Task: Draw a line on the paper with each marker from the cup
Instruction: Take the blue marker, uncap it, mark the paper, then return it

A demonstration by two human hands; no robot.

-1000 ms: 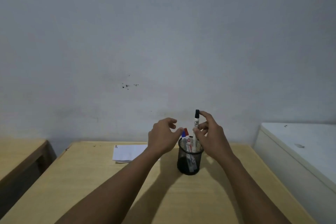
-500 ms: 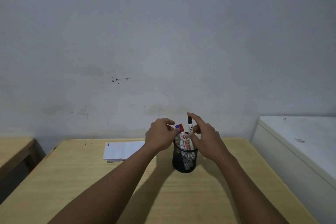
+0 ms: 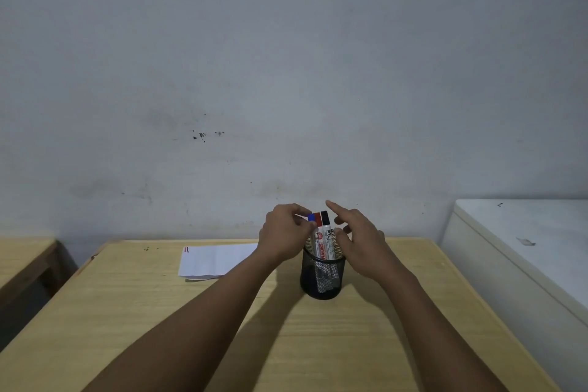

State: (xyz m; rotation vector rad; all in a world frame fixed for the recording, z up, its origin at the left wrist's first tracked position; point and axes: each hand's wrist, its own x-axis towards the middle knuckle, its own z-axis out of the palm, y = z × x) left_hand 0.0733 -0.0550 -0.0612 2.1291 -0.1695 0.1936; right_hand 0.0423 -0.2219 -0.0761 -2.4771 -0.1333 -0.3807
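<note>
A black mesh cup (image 3: 322,280) stands on the wooden table (image 3: 191,321). Three markers stand in it, with a blue cap (image 3: 311,217), a red cap (image 3: 317,217) and a black cap (image 3: 325,217). My left hand (image 3: 284,234) is at the cup's left, thumb and forefinger pinched on the blue-capped marker's top. My right hand (image 3: 361,240) hovers at the cup's right with fingers spread, holding nothing, just beside the black-capped marker. A white paper (image 3: 216,259) lies left of the cup, with short marks at its far left corner.
A white cabinet (image 3: 525,251) stands against the table's right side. A second wooden desk (image 3: 22,259) sits to the left across a gap. A bare grey wall rises right behind the table.
My right hand lowered the black-capped marker into the cup and let go, its fingers now spread. My left hand shifted its fingers onto the blue cap.
</note>
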